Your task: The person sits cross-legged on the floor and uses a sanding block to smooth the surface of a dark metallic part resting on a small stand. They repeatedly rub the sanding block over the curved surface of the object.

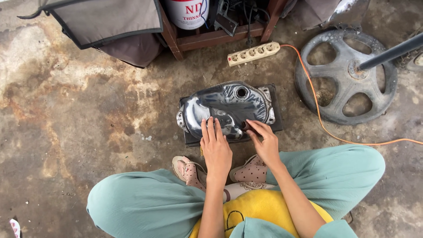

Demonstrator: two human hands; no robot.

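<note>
Stained concrete floor (88,114) stretches under us, blotched with rust-coloured marks. On it, just beyond our knees, a dark flat block (276,119) carries a shiny grey metal tank (229,103) with a round filler hole on its far side. Our left hand (215,147) lies flat on the tank's near edge, fingers spread and straight, its grip apart. Our right hand (264,140) touches the near right part of the tank with curled fingertips pressing a small dark piece (245,126); we cannot tell what that piece is. Near us sit patterned slippers (187,169) between teal trouser legs. Farther off lie a cream power strip (253,53), an orange cable (321,125), a grey spoked wheel-shaped base (346,77) at the right, and a white can (187,13) on a wooden frame (211,39).
</note>
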